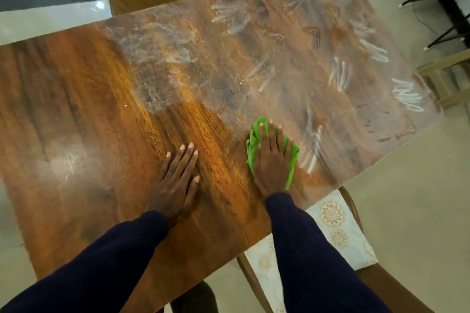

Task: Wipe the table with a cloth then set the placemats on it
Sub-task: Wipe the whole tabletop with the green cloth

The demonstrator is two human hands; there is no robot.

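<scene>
Wiping: the right hand lies flat on the green cloth, fingers straight and a little spread. It presses the cloth to the table just right of the frame's middle.
Left hand: flat on bare wood just left of the cloth, fingers straight and close together, holding nothing. To me it looks like a brace while the other arm works.
Cloth: bunched under the palm, with green showing on both sides of the hand and past the fingertips. It sits right where the shiny wood meets the cloudy wood.
Clean part: the left half of the frame, where the grain is glossy and warm brown, apart from a faint hazy patch at mid-left.
Dirty part: white smears and finger-like streaks run across the upper middle and the whole right side, out to the far right corner.
Placemats: pale mats with gold flower patterns lie on the seat of a chair at the lower right, partly hidden by the right sleeve. None is on the table, and I cannot tell how many are stacked there.
Progress: I'd say the wiping is about half done, worked from the left of the frame toward the right.
Left to do: the smeared right half, most of all the far corner, and then all of the placemat setting.
</scene>
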